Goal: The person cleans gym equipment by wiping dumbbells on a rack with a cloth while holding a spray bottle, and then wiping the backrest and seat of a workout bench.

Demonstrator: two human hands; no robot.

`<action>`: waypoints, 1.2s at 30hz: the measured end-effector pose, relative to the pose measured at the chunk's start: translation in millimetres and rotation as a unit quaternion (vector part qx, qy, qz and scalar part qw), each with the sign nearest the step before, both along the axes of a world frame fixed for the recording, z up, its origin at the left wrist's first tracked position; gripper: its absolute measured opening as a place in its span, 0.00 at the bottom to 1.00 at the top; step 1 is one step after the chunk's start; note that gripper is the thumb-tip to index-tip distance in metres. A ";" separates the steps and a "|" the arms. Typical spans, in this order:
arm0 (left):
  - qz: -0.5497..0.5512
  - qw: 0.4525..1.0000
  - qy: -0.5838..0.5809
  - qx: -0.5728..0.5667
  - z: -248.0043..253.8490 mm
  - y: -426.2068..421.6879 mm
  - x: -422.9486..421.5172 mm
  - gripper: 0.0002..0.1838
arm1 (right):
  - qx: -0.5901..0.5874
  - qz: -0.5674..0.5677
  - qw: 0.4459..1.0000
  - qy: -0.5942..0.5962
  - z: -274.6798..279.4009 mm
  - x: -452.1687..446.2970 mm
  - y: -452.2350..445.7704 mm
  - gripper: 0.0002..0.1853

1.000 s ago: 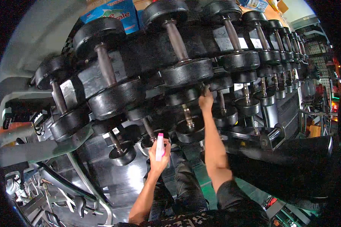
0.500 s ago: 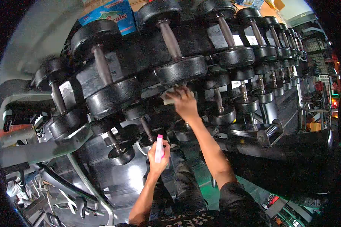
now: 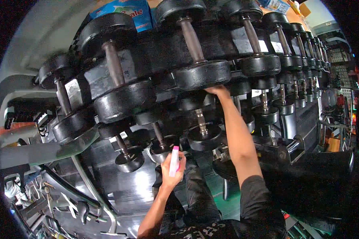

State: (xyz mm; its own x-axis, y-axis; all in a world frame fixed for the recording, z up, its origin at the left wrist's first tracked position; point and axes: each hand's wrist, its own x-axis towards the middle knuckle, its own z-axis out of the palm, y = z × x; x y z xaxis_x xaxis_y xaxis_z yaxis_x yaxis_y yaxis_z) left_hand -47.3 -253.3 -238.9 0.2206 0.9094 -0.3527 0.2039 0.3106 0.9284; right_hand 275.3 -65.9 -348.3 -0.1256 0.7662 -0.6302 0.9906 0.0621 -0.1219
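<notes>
My left hand (image 3: 173,171) is closed around a spray bottle (image 3: 174,161) with a white and pink trigger head, held low in front of my legs. My right arm stretches forward to the rack. Under the near head of an upper-row dumbbell (image 3: 202,74), my right hand (image 3: 220,91) reaches in beside the far head of a lower-row dumbbell (image 3: 196,100). Its fingers are hidden there, and the pale cloth seen under them earlier is out of sight. The lower dumbbell's ribbed metal handle (image 3: 201,122) shows left of my forearm.
Two rows of black dumbbells fill the rack, including a large one (image 3: 123,101) at the left. Behind the top row stands a blue package (image 3: 141,16). A bench with a metal bracket (image 3: 291,149) is at the right; grey machine frames (image 3: 83,179) stand at the left.
My right hand has gone right and deeper between the rows, so its fingers and the pale cloth are now hidden. The spray bottle stays in my left hand, slightly farther right.
</notes>
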 end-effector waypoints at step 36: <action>-0.016 1.000 -0.018 0.016 4.2 50.6 51.6 0.08 | 0.329 -0.101 0.934 0.094 -36.2 -7.5 11.5 0.23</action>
State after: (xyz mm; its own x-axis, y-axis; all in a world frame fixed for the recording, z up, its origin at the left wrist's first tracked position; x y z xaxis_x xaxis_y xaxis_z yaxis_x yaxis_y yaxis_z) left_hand 4.4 -202.8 -234.7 0.2624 0.9122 -0.3146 0.1789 0.2744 0.9448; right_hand 267.9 -54.4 -384.5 0.0023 1.0000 0.0051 0.9555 -0.0007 -0.2951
